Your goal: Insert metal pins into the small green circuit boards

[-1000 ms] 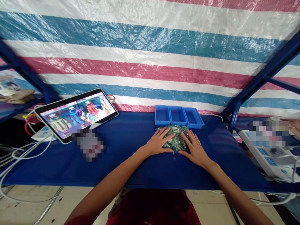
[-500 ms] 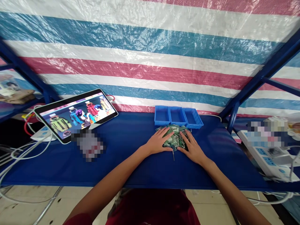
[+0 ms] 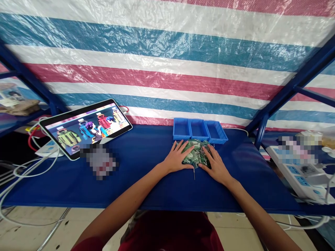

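A heap of small green pieces and thin metal pins or screws (image 3: 196,152) lies on the blue table, too fine to name exactly. My left hand (image 3: 178,157) rests on the heap's left side with fingers spread. On the right side lies my right hand (image 3: 216,164), its fingers also apart and touching the pile. Just in front of the heap, between my thumbs, a single thin metal pin (image 3: 194,173) sticks out onto the table. Behind the pile stand three joined blue trays (image 3: 199,129), with no contents visible in them.
To the left, a tablet (image 3: 89,129) leans with its screen lit, beside a blurred-out item (image 3: 102,162). White cables (image 3: 34,174) run along the left edge. On the right stands a power strip (image 3: 295,174). A striped plastic sheet (image 3: 167,62) hangs behind the blue tabletop (image 3: 146,146).
Both hands stay in nearly the same place on the heap, with fingers still spread. The camera view has shifted very slightly; nothing has been picked up.
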Demonstrator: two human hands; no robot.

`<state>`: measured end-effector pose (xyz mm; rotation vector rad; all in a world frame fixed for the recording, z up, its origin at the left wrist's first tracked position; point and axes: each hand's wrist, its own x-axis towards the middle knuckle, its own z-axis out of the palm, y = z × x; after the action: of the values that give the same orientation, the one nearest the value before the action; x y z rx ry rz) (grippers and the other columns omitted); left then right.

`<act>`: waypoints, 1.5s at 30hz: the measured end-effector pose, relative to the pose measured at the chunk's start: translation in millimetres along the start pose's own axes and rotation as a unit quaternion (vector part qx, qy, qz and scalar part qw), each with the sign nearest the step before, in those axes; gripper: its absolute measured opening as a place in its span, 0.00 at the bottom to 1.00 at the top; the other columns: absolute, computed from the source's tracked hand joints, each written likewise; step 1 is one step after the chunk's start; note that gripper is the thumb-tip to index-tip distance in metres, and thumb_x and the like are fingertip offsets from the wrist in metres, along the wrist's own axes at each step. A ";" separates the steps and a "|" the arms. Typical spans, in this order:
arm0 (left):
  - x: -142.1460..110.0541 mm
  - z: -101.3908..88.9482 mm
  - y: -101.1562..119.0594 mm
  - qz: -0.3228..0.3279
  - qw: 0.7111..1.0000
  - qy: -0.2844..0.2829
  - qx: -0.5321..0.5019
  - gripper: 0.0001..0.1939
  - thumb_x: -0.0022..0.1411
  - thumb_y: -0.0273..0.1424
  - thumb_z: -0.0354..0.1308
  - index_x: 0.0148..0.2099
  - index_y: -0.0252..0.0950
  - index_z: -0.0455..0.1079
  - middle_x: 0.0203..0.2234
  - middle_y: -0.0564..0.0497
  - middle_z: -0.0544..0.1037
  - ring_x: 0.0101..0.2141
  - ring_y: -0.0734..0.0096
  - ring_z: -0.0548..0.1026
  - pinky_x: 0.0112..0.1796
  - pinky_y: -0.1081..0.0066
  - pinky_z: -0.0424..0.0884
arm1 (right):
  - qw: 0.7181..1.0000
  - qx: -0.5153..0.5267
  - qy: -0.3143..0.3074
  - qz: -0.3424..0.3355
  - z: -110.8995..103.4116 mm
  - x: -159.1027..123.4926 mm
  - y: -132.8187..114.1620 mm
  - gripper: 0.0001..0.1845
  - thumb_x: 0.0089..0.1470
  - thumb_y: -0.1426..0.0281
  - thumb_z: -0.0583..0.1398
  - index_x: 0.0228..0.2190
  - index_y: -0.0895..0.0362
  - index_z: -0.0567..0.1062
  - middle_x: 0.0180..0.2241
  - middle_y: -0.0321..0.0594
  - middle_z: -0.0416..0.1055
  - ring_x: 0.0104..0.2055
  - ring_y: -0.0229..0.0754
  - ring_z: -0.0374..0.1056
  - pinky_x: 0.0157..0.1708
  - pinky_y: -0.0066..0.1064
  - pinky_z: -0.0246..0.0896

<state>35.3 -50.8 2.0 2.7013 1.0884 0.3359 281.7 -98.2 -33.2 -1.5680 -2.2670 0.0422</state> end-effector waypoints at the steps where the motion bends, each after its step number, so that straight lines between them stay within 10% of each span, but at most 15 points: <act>1: -0.8 -1.1 0.7 0.003 1.000 -0.001 -0.001 0.48 0.56 0.64 0.44 0.71 0.45 0.40 0.69 0.45 0.41 0.67 0.44 0.38 0.63 0.42 0.35 | 1.000 0.003 0.001 0.000 -0.6 0.0 -0.4 0.42 0.60 0.49 0.51 0.67 0.47 0.39 0.70 0.43 0.34 0.70 0.57 0.36 0.64 0.55 0.43; 34: -0.9 4.0 7.7 -0.045 0.999 -0.010 0.001 0.49 0.55 0.65 0.44 0.71 0.46 0.41 0.69 0.47 0.40 0.66 0.41 0.44 0.60 0.43 0.49 | 0.995 -0.050 -0.041 -0.076 -11.5 4.5 8.2 0.42 0.61 0.49 0.49 0.67 0.46 0.33 0.70 0.38 0.22 0.70 0.56 0.30 0.65 0.53 0.43; 45: -0.2 5.7 4.8 -0.025 1.000 -0.005 0.001 0.48 0.57 0.64 0.43 0.71 0.43 0.42 0.69 0.47 0.45 0.66 0.43 0.44 0.63 0.45 0.44 | 0.996 -0.029 -0.040 -0.074 -8.4 7.2 12.0 0.41 0.61 0.48 0.49 0.67 0.46 0.39 0.70 0.41 0.37 0.70 0.55 0.36 0.64 0.52 0.46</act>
<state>40.0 -54.9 -2.1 2.6697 1.1522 0.3132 293.0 -88.8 -26.2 -1.4455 -2.4621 -0.0003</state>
